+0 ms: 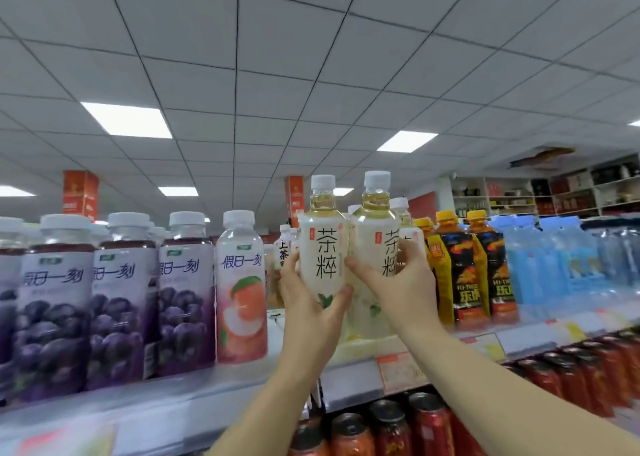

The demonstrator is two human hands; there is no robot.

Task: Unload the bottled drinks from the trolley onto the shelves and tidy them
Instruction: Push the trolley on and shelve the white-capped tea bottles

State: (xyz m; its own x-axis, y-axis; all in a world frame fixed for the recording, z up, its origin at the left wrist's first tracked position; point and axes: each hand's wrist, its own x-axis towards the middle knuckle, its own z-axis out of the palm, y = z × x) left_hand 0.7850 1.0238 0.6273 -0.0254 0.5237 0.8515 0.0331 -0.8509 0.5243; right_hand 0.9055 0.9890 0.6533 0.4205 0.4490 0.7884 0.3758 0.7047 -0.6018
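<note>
Head-level close view toward shelf [194, 403]

Both arms are raised and extended forward, bare to the frame edge. The left forearm [263, 396] rises from the bottom centre. The left hand [311, 306] grips the lower body of the left tea bottle [322, 248], with digits curled round both sides. The right forearm [502, 386] enters from the lower right at a diagonal. The right hand [405, 282], back toward the camera, grips the right tea bottle [375, 234] at mid-height. Both bottles are upright and the hands are close together.
</note>
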